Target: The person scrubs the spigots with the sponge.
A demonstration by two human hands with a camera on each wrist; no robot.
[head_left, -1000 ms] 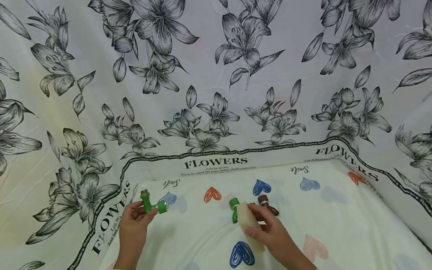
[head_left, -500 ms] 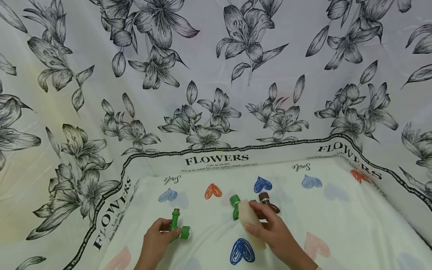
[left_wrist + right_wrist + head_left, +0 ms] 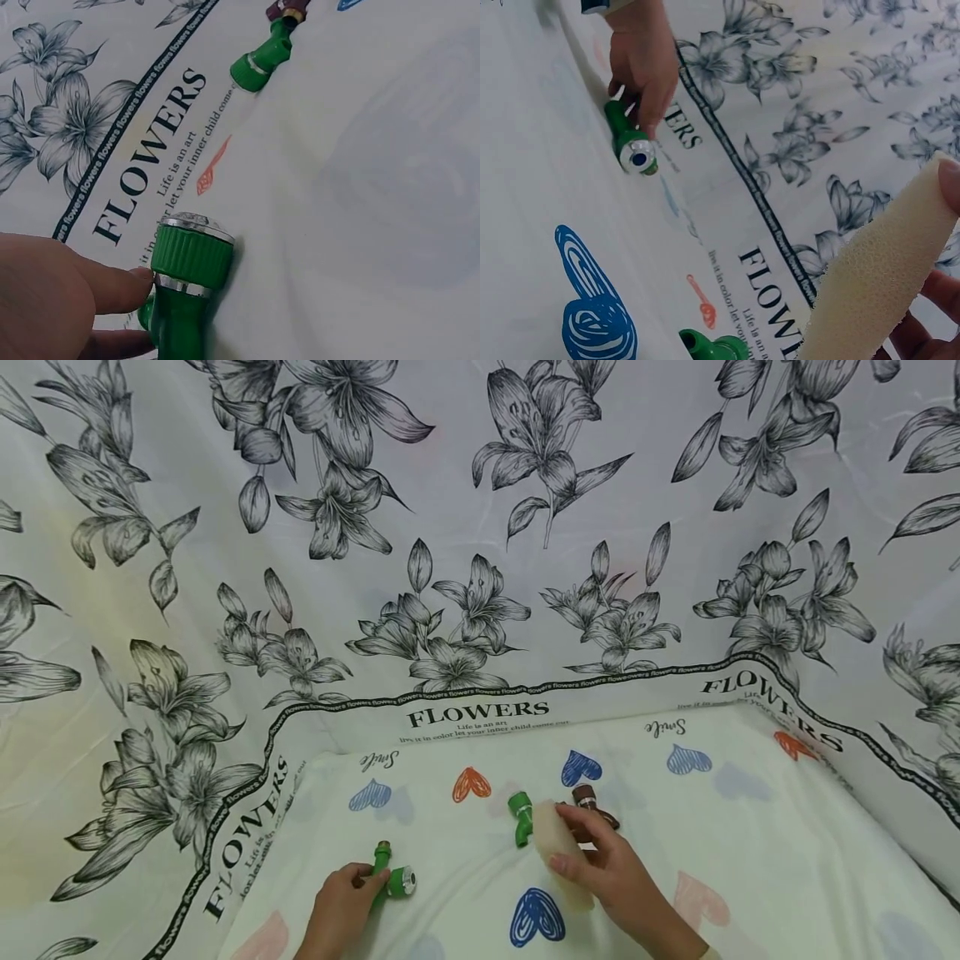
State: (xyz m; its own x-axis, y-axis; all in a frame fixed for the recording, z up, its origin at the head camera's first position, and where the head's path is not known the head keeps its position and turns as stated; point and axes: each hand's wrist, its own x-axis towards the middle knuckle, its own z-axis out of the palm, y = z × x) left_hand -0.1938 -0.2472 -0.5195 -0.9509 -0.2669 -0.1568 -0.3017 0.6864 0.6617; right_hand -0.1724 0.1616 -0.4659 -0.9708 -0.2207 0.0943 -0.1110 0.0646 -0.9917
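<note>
In the head view my left hand [image 3: 339, 903] pinches a green tap [image 3: 397, 882] between thumb and fingers, low over the heart-print sheet [image 3: 457, 852]. The left wrist view shows its ribbed green knob [image 3: 193, 256] with a silver rim; whether the tap touches the sheet I cannot tell. My right hand [image 3: 618, 872] grips a pale, porous sponge [image 3: 557, 843], held slantwise. Just beyond the sponge lie a second green tap [image 3: 521, 817] and a brown tap [image 3: 587, 797], both partly covered by sponge or hand in the head view.
A white cloth with black flower prints [image 3: 480, 627] rises behind the sheet like a wall. Its bottom border, lettered FLOWERS, runs along the back and both sides.
My left hand has brought the green tap down toward me and to the right, and its knob face has turned. The right hand with the sponge has hardly moved.
</note>
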